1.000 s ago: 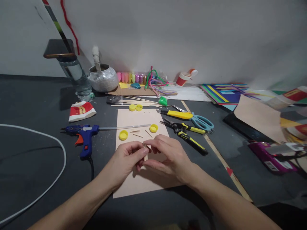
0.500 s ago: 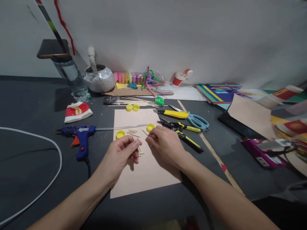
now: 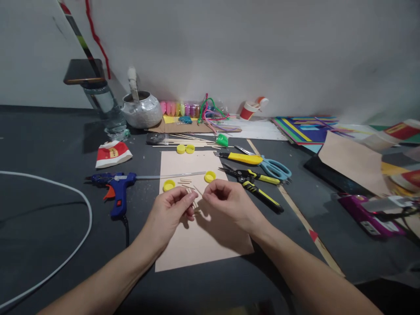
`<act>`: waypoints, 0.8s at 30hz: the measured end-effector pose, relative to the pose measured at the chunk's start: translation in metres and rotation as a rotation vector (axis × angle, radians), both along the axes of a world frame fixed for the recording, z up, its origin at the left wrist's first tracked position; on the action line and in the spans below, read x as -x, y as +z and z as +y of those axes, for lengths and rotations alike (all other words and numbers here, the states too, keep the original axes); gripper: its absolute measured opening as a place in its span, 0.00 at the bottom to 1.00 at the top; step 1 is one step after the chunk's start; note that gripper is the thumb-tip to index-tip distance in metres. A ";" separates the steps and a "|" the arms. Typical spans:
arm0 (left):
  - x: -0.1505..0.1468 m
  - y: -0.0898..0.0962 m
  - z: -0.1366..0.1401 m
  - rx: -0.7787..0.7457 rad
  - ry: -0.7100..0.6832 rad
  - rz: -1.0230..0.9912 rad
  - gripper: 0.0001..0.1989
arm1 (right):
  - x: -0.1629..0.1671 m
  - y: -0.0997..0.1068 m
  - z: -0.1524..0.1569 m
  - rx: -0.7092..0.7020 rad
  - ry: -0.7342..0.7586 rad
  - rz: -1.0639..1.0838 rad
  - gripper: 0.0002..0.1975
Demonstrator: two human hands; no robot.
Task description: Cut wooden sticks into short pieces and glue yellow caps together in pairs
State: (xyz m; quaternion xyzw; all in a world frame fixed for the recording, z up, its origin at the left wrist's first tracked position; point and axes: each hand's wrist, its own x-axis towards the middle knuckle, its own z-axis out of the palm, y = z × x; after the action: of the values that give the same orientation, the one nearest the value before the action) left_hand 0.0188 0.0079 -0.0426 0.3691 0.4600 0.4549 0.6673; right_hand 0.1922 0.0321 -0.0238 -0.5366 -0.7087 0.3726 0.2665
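My left hand is closed over the paper, with a few short wooden sticks pinched between thumb and fingers. Just to its right, my right hand pinches one short wooden stick that slants toward the left hand's sticks. Beneath both hands lies a pale sheet of paper. More short sticks lie on it beyond my left hand. A yellow cap sits beyond the left fingers, and another yellow cap is beyond the right ones. My fingers partly hide the held sticks.
A blue glue gun lies left, its clear glue stick reaching across the paper. To the right are a yellow cutter, blue-handled scissors and black-yellow pliers. A metal pot stands behind; a white cable curves at left.
The view has shifted slightly, so things appear farther right. My hands have come closer together, and the right hand's stick is now nearer the left hand's sticks.
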 end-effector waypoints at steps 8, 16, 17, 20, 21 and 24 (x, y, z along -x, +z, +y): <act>0.002 -0.007 -0.002 -0.025 -0.034 -0.028 0.10 | 0.011 0.006 -0.012 0.144 -0.020 0.228 0.09; 0.002 -0.003 0.001 0.024 -0.040 -0.058 0.11 | 0.004 0.004 -0.010 0.121 0.067 0.221 0.14; 0.003 -0.001 0.001 0.038 -0.051 -0.064 0.12 | 0.001 0.005 -0.008 0.089 0.097 0.217 0.12; 0.004 0.003 0.001 0.080 -0.091 -0.083 0.13 | -0.008 0.009 -0.002 -0.049 0.227 0.202 0.15; 0.004 0.004 0.001 0.093 -0.104 -0.088 0.14 | -0.010 0.009 -0.001 -0.095 0.278 0.193 0.22; 0.003 0.006 -0.001 0.122 -0.138 -0.097 0.15 | -0.012 0.004 0.001 -0.204 0.388 0.151 0.27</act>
State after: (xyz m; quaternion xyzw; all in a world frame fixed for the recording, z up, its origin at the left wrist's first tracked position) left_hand 0.0155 0.0070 -0.0371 0.3359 0.4277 0.3963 0.7397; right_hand 0.2043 0.0328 -0.0202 -0.3312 -0.8107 0.3821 0.2951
